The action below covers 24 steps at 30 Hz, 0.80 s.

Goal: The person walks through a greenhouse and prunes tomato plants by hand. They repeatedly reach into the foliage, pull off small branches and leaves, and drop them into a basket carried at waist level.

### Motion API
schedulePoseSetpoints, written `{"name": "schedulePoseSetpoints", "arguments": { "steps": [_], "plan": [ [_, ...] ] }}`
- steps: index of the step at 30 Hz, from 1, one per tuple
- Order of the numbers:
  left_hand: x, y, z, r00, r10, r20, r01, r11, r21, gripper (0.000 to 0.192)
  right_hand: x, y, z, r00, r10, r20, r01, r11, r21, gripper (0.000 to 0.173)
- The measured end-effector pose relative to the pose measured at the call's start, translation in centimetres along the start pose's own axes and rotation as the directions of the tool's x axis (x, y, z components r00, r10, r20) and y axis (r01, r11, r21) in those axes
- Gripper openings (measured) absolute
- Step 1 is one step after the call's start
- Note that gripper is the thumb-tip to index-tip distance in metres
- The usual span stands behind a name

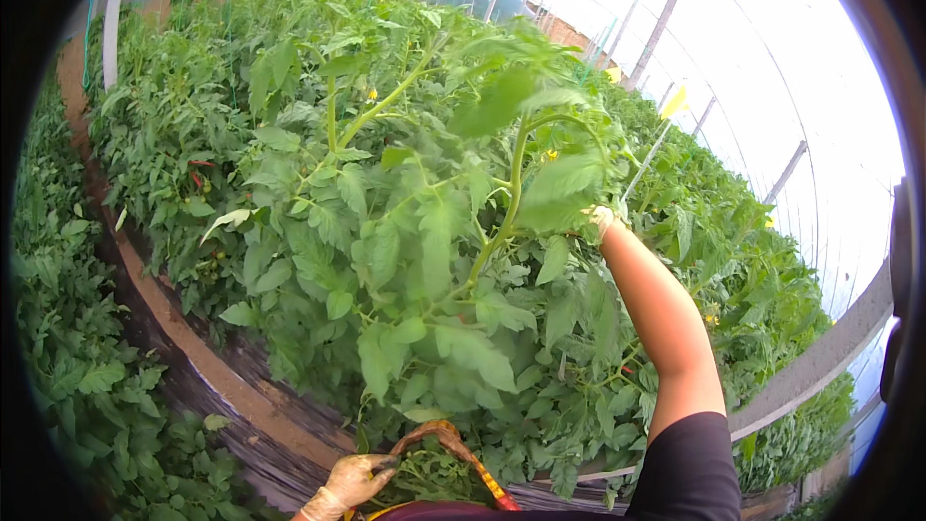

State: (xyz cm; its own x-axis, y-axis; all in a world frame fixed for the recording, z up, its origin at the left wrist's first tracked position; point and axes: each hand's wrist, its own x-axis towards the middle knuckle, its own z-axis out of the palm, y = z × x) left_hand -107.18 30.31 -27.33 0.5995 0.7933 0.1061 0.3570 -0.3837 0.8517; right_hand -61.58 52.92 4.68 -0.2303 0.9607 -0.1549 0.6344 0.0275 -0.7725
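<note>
Tall tomato plants [434, 231] with green stems and a few yellow flowers stand before me, some of their leaves blurred. My right hand [604, 220], in a pale glove, is stretched out among the leaves at centre right; foliage partly hides its fingers, so what they touch cannot be told. My left hand [357, 480], in a stained pale glove, is low in view beside the wrapped, arched handle [448, 434] of a basket or similar container. Its thumb and fingers are apart, near the handle's left side. Green leafy cuttings [427, 474] lie beneath the handle.
A soil path [217, 369] edged by dark plastic sheeting [253, 441] curves along the left, with more plants beyond it. Yellow tags [675, 103], slanting posts [660, 22] and hanging strings rise among the rows. A grey beam [817, 354] crosses at the right.
</note>
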Motion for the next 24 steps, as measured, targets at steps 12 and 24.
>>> {"name": "schedulePoseSetpoints", "arguments": {
  "steps": [12, 24],
  "plan": [
    [1.8, -0.2, 1.6, 0.994, -0.074, -0.077, 0.080, 0.994, 0.081, 0.027, 4.8, 2.9, 1.3, 0.848, -0.429, 0.312, 0.510, 0.822, -0.255, 0.025],
    [6.0, 3.3, 2.3, 0.997, -0.067, 0.023, 0.056, 0.943, 0.327, 0.034, 0.7, -1.0, -3.1, 0.835, -0.244, -0.493, 0.394, 0.891, 0.226, 0.027]
  ]
}}
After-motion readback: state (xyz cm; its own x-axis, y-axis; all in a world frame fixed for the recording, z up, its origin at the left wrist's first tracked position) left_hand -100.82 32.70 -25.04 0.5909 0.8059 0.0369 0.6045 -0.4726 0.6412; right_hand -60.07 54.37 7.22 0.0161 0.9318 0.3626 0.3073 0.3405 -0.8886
